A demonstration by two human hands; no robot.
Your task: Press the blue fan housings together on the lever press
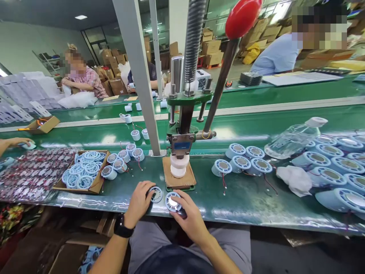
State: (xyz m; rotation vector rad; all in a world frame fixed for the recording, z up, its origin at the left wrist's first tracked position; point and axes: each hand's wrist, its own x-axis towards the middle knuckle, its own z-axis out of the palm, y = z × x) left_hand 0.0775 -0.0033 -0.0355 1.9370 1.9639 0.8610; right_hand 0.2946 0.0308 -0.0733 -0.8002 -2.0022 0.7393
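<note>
In front of me on the green bench, my left hand (140, 201) pinches the edge of a thin light-blue slotted ring (156, 195). Beside it, the fingers of my right hand (190, 215) are closed round a light-blue round housing (172, 202) with a silvery disc in its top. The ring and the housing are a small gap apart. Just behind them stands a hand-lever press (184, 139); its white round die (178, 167) is above a brown base plate (167, 182). The underside of the housing is hidden by my right hand.
Left are a cardboard tray (104, 186) of blue rings, several blue housings (119, 164) and a heap of wired parts (37, 171). More housings (241, 163) and a plastic bottle (295, 139) lie right. The press lever (221, 83) slants upward. Co-workers (85, 76) sit across the conveyor.
</note>
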